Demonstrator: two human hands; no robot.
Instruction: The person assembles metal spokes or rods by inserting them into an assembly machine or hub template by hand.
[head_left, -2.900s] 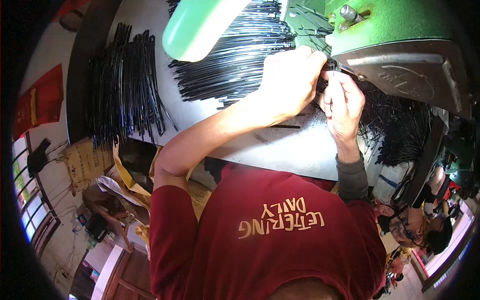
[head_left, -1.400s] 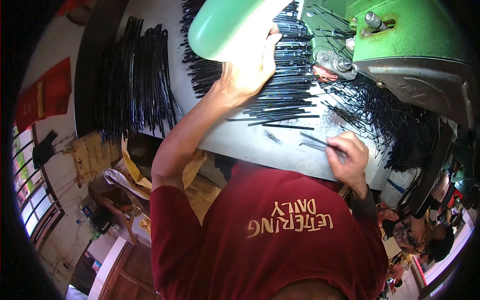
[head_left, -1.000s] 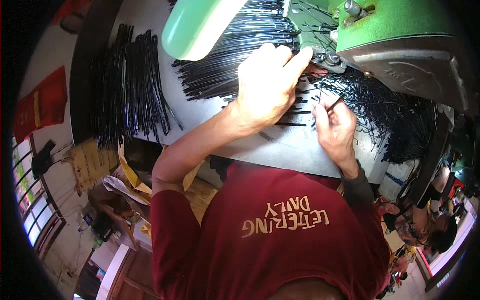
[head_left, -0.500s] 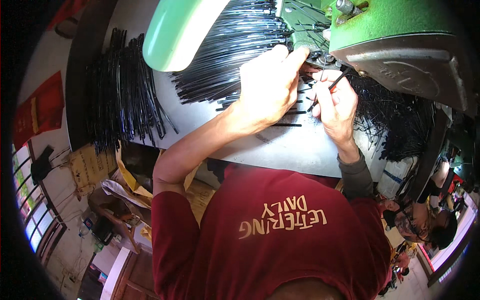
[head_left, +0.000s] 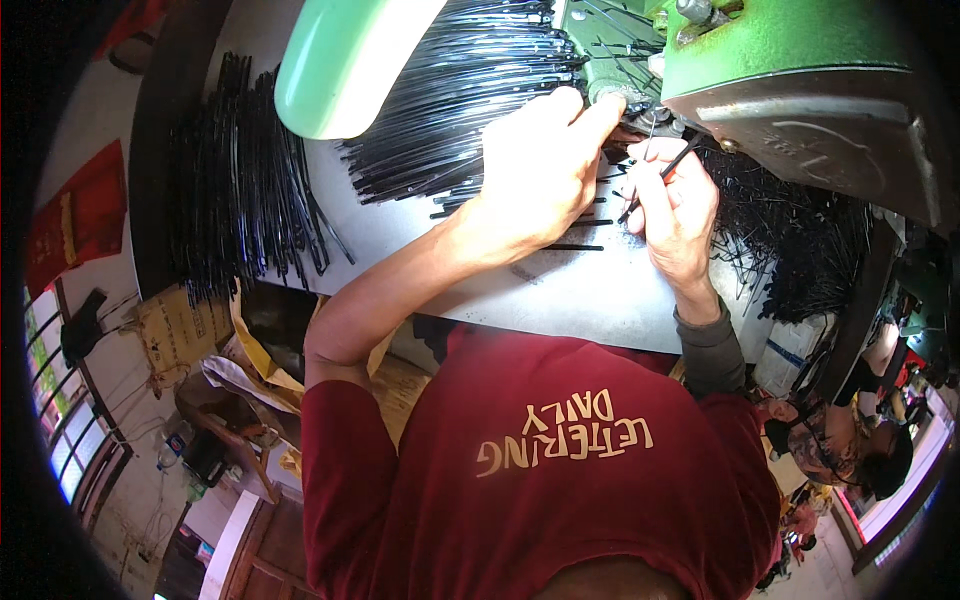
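My left hand [head_left: 537,175] reaches in from the left, its fingertips closed at the work point of the green machine [head_left: 800,45]. What they pinch there is too small and overexposed to make out. Close beside it, my right hand [head_left: 680,215] holds a thin black rod [head_left: 682,158] slanting between thumb and fingers. A few short black rods [head_left: 578,248] lie on the metal tabletop [head_left: 570,300] under and between the hands. Beyond my left hand spreads a large pile of long black rods [head_left: 440,120], laid roughly side by side.
A bright green-and-white lamp [head_left: 345,80] hangs over the pile. Another bundle of black rods [head_left: 250,180] overhangs the left table edge. On the right, a tangled heap of thin black pieces [head_left: 810,240] lies below the machine. Another person [head_left: 850,440] is at the far right.
Both hands keep almost the same places and grips. My right hand has shifted very slightly, still with the black rod. The view has moved a little.
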